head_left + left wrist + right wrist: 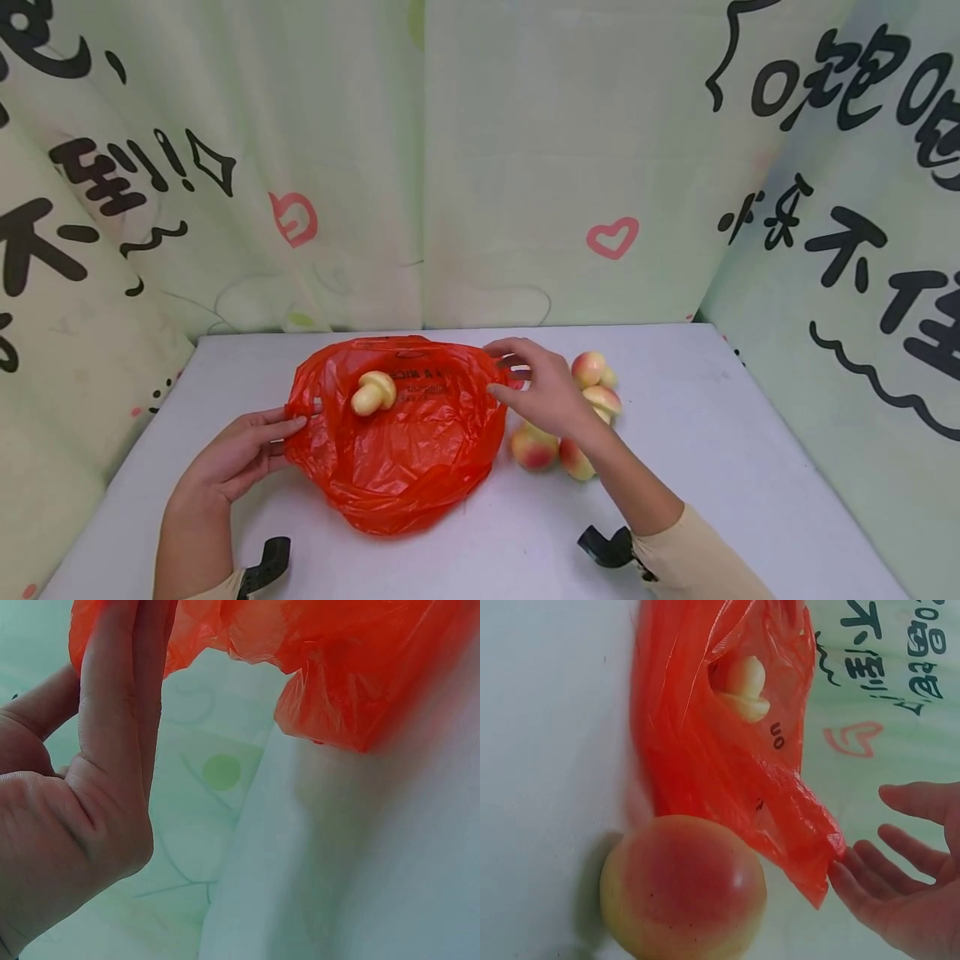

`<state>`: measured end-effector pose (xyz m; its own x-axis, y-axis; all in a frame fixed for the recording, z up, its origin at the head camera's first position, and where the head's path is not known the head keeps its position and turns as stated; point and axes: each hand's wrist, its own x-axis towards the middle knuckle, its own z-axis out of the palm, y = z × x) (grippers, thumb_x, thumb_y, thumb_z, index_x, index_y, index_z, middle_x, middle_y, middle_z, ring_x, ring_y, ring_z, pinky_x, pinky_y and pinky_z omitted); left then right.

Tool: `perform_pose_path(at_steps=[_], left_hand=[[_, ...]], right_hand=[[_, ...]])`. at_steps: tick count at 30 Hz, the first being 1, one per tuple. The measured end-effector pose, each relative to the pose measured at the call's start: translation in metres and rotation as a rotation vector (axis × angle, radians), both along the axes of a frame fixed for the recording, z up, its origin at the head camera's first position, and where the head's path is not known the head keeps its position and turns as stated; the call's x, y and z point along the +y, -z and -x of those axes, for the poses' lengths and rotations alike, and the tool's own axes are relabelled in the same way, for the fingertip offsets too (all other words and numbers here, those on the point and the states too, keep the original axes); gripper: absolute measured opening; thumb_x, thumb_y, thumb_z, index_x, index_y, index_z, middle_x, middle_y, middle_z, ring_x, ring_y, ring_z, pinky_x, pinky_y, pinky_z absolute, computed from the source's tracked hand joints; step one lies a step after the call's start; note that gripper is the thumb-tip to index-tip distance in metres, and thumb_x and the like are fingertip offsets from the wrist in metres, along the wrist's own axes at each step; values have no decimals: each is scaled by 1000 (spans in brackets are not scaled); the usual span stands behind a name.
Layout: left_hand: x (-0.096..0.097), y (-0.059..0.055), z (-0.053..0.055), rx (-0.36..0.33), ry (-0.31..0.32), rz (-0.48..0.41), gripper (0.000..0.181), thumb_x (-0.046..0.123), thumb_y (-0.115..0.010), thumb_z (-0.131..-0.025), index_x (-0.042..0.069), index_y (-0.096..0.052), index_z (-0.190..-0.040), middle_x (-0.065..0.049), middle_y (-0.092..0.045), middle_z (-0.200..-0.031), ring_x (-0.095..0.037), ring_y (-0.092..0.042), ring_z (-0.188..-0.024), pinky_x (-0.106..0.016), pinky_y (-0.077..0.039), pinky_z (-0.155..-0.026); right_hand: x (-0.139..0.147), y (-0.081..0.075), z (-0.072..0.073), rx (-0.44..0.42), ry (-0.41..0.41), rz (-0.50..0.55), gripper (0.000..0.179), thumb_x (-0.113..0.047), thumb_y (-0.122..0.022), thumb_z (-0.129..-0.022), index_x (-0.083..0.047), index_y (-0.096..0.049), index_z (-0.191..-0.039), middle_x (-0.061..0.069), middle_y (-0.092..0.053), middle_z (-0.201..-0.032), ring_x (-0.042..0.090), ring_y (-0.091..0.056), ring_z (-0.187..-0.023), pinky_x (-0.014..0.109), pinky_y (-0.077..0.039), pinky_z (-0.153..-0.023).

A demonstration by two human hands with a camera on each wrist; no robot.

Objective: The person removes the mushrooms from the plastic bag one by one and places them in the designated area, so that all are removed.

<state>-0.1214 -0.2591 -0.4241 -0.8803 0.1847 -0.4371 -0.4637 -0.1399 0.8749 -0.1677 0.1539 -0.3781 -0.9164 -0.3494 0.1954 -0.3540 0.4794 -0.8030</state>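
A red plastic bag stands with its mouth spread wide on the white table, and a pale yellow mushroom lies inside it. At the bag's left rim, my left hand pinches the plastic between thumb and fingers; the left wrist view shows the bag at the fingertips. On the opposite side my right hand has its fingers spread, thumb well apart. In the right wrist view, fingertips of that hand touch the bag's corner from outside. The mushroom also shows there within the bag.
Right of the bag, partly behind my right forearm, several peaches and a mushroom with a reddish cap sit on the table. One peach looms close in the right wrist view. Printed curtains surround the table.
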Motion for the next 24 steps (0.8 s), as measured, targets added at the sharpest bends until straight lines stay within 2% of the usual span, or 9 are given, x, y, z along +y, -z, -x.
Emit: perform_pose_path(at_steps=[6,13,17,21,24], left_hand=[[1,0,0,-3,-4,-3,23,24,-67,-103,20,-70,-126,6,-76,-111,-15,-74,-100,-33,-62,-92],[2,-1,0,-6,-9,1,20,24,-67,-103,22,-70,-123,6,-76,-110,-15,-74,-100,-33,-62,-92],[2,-1,-1,-7,-7,-12,17,23,-66,-104,23,-71,-120,5,-76,-110,-15,-75,-100,-33,-62,-92],[2,-2,-1,-14,-7,-23,15,23,-66,-104,23,-72,-118,5,-76,-110,-15,-75,-100,-33,-63,-91],[3,-2,-1,-16,-9,-22,16,23,-67,-103,23,-72,-119,5,-76,-110,-15,-74,-99,-32,-63,-91]], right_hand=[[-9,0,3,5,-4,8,47,-15,-79,-92,-12,-63,-136,9,-67,-131,28,-66,-117,47,-61,-97],[-20,-2,6,9,-28,36,47,-12,-78,-93,-10,-63,-137,7,-68,-128,34,-67,-118,49,-61,-97],[-29,-2,8,-5,-33,35,44,-10,-78,-92,-11,-64,-134,3,-69,-125,29,-67,-116,50,-60,-98],[-40,0,12,-11,-35,10,42,-11,-78,-92,-14,-66,-132,1,-70,-125,22,-68,-114,45,-60,-99],[-47,3,18,-7,-45,-3,41,-12,-78,-92,-14,-67,-131,1,-71,-125,22,-69,-114,43,-60,-100]])
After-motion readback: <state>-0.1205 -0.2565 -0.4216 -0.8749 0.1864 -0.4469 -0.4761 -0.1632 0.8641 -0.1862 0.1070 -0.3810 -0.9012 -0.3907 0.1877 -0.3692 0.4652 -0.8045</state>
